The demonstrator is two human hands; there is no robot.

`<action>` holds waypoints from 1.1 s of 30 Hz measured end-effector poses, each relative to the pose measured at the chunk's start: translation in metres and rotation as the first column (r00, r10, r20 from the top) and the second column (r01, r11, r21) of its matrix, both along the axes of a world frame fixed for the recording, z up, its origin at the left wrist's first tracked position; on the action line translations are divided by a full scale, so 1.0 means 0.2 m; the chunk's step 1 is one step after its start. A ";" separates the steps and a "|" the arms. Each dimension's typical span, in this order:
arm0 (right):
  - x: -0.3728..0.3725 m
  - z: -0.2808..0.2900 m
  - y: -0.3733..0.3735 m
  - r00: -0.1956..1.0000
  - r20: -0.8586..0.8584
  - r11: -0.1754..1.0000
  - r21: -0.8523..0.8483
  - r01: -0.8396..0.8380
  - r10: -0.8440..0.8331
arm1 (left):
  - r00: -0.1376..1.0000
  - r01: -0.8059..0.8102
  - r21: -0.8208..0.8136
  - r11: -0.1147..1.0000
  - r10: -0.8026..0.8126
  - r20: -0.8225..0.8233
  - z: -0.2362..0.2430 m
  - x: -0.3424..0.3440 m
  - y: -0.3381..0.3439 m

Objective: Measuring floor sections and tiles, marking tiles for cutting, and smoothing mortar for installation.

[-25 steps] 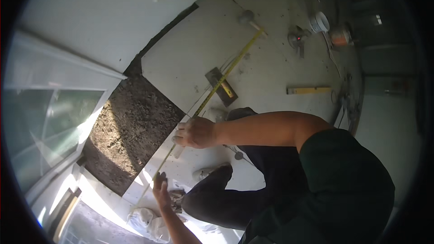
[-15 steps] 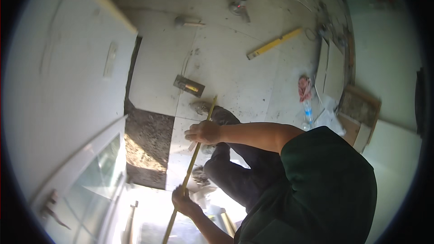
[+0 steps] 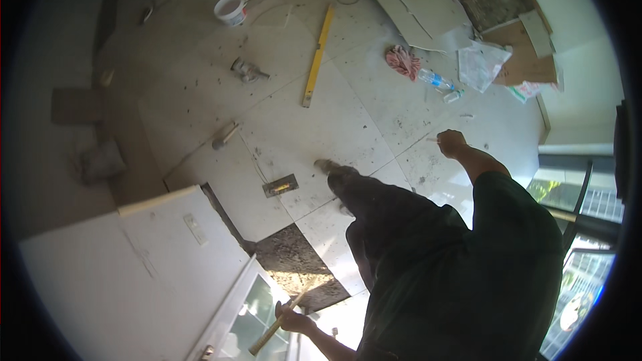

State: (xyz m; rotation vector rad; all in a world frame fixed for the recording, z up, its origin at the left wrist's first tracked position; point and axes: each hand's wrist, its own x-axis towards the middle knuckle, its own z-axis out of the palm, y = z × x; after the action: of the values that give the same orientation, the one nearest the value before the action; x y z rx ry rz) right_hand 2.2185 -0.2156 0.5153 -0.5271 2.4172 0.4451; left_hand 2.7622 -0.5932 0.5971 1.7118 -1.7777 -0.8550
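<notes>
My left hand (image 3: 293, 321) is closed around a long, flat yellow strip (image 3: 271, 338) that resembles a measuring rule. The strip slants over the edge of a dark patch of bare ground (image 3: 284, 249) among large pale floor tiles. Out to the right, my right hand (image 3: 453, 143) is closed above the tiles, with the tip of a small pale stick (image 3: 433, 140) poking out; the rest of the stick is hidden in the fingers. A notched trowel (image 3: 280, 186) lies flat beyond my legs, near the patch.
A mallet (image 3: 225, 136), a yellow spirit level (image 3: 317, 57), an angle grinder (image 3: 247, 70) and a white bucket (image 3: 231, 9) are on the floor. At the right are a red cloth (image 3: 403, 61), a plastic bottle (image 3: 435, 79) and flattened cardboard (image 3: 418, 3). A white door (image 3: 200, 294) stands near the patch.
My right hand has let go of the yellow strip and swung out to the right. My left hand still holds the strip. The view has turned, showing more floor at the right.
</notes>
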 end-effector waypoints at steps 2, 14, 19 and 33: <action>0.07 0.09 0.17 0.981 -0.005 0.980 0.034 0.194 -0.194 | 0.996 0.080 -0.088 0.993 -0.077 0.045 0.02 -0.20 0.01; 0.01 -0.07 0.74 0.626 0.088 0.632 0.087 0.770 -0.775 | 0.915 0.366 0.712 0.599 -0.372 -0.156 -0.46 -1.48 -0.25; -0.41 -0.12 0.68 0.615 0.194 0.615 -0.072 0.786 -0.764 | 0.894 0.340 0.796 0.500 -0.435 -0.109 -0.51 -2.31 -0.26; -1.32 -0.14 0.52 -0.295 0.299 -0.406 -0.444 0.799 -0.908 | 0.470 0.457 0.808 0.370 -0.873 0.134 -0.50 -4.05 -0.74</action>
State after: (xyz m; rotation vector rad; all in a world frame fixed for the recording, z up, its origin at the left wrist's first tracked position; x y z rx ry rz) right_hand 1.9553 -0.1108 0.4867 1.6100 2.0783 -1.0653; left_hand 1.9526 -0.7404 0.4962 1.6271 -3.0502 -1.7065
